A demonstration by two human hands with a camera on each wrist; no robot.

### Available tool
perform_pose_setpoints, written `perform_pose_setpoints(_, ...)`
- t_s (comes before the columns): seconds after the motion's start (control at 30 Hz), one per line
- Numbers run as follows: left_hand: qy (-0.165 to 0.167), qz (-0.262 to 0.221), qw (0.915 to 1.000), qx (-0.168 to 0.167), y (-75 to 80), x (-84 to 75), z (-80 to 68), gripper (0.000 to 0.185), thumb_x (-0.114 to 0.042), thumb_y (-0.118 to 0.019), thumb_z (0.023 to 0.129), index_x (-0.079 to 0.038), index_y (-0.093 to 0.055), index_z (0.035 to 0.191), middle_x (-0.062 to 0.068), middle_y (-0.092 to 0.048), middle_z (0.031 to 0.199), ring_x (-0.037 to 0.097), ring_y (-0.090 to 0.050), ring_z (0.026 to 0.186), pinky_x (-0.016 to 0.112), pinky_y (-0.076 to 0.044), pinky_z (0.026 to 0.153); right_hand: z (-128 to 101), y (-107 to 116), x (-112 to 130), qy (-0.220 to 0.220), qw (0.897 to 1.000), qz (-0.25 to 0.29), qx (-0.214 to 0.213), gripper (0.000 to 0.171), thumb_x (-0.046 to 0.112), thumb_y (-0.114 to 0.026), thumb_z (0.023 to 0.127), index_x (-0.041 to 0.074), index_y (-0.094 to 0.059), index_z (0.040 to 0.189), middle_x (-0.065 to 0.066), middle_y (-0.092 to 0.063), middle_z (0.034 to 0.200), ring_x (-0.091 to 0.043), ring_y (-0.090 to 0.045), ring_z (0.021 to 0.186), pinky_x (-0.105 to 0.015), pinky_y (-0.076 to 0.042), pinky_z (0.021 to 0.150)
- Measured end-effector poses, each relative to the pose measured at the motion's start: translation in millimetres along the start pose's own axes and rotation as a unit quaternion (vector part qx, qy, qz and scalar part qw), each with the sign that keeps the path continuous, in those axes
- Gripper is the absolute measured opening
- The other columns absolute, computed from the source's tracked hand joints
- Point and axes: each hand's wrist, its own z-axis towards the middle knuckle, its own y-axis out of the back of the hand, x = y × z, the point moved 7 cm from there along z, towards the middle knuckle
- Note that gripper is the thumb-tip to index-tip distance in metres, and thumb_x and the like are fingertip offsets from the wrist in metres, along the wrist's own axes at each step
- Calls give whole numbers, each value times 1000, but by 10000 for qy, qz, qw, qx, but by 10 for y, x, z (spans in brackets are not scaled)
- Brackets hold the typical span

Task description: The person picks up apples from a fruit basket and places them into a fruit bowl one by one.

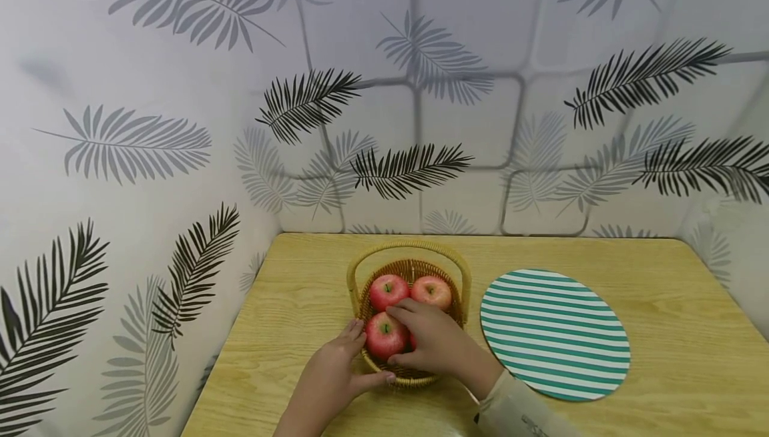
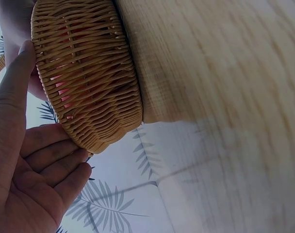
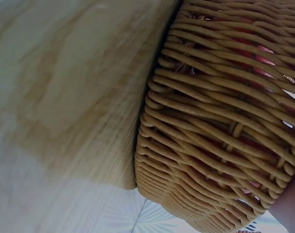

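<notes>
A round wicker basket (image 1: 414, 381) with an arched handle holds several red apples. Two apples, a left one (image 1: 389, 292) and a right one (image 1: 431, 292), sit toward the back, and another apple (image 1: 386, 335) lies at front left. My right hand (image 1: 435, 338) is inside the basket, curved over a front-right apple (image 1: 412, 341) that it mostly hides. Its fingertips and thumb reach beside the front-left apple. My left hand (image 1: 336, 370) touches the basket's left side with extended fingers, its thumb at the front rim. In the left wrist view, the left palm (image 2: 36, 189) faces the woven wall.
A round green-and-white striped mat (image 1: 555, 333) lies right of the basket on the wooden table (image 1: 300, 290). Behind the table stands a wall (image 1: 468, 203) with a leaf pattern. The basket handle (image 1: 408, 245) arches up over the basket's back part.
</notes>
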Motion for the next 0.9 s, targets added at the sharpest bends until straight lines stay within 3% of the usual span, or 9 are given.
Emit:
perform_pose_setpoints(0.43, 96, -68, 9999, 24, 14, 5, 3, 93, -68, -79, 82, 6, -67, 138, 26, -59, 149, 36, -56, 144, 51, -57, 107, 42, -62, -14, -88, 9998, -166, 15, 81, 54, -89, 81, 10, -64, 145, -5, -64, 146, -25, -70, 124, -44, -60, 105)
perform_pose_setpoints(0.9, 65, -129, 9999, 10, 26, -15, -13, 93, -67, -79, 83, 5, -66, 139, 25, -60, 148, 37, -57, 143, 51, -57, 107, 45, -40, 10, -106, 9999, 72, -36, 73, 49, -90, 82, 11, -68, 140, -5, -66, 142, -24, -71, 120, -43, -62, 101)
